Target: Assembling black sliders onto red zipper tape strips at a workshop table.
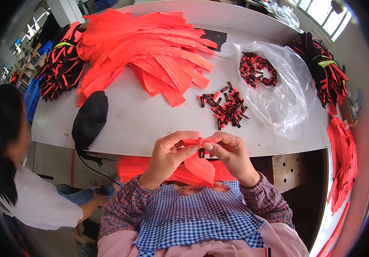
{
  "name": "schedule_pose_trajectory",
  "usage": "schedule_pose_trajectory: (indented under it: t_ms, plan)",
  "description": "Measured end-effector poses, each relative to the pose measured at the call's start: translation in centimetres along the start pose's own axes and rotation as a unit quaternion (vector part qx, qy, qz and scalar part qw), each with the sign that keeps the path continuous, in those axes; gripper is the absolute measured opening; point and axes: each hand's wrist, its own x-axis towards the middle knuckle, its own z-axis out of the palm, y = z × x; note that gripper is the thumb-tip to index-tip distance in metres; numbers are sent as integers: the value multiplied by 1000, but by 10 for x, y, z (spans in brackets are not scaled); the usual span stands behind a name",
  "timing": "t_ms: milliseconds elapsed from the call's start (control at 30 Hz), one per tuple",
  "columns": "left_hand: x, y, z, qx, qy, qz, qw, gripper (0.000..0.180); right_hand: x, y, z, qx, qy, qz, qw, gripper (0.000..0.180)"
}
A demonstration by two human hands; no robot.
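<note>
Just in front of the table's near edge, my left hand (169, 150) and my right hand (232, 155) meet, thumbs and fingers pinched on the end of an orange-red zipper tape (200, 170). Between the fingertips sits a small zipper slider with a black pull (201, 151), the pull hanging down. How far the tape runs into the slider is hidden by the fingers. The rest of the tape loops down over my lap, where more orange-red tape (129, 168) lies. Beyond my hands, a loose heap of similar red sliders with black pulls (227, 109) rests on the table.
Orange-red zipper tapes (146, 51) cover the back left of the white table (146, 132). A clear plastic bag (294, 96) holds more sliders. A black stuffed pouch (91, 115) lies left. Black-and-red bundles (62, 70) flank the table. Another person (39, 192) sits at left.
</note>
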Motion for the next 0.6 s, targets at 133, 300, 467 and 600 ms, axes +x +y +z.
schedule_pose_trajectory:
  t_ms: [133, 300, 467, 600]
  plan:
    - [0, -7, -2, -219, -8, -61, 974, 32, -1, 4, 1, 100, -26, -11, 995, 13]
    - [-1, -5, -3, -286, -27, -102, 953, 31, -1, 5, 1, 140, -51, -11, 989, 10]
    - [1, -1, 0, -248, -54, -125, 959, 28, 0, 9, 0, 280, -78, 72, 954, 2]
    - [0, 1, 1, -263, -69, -154, 950, 27, 0, 12, -1, 279, -84, 85, 953, 7]
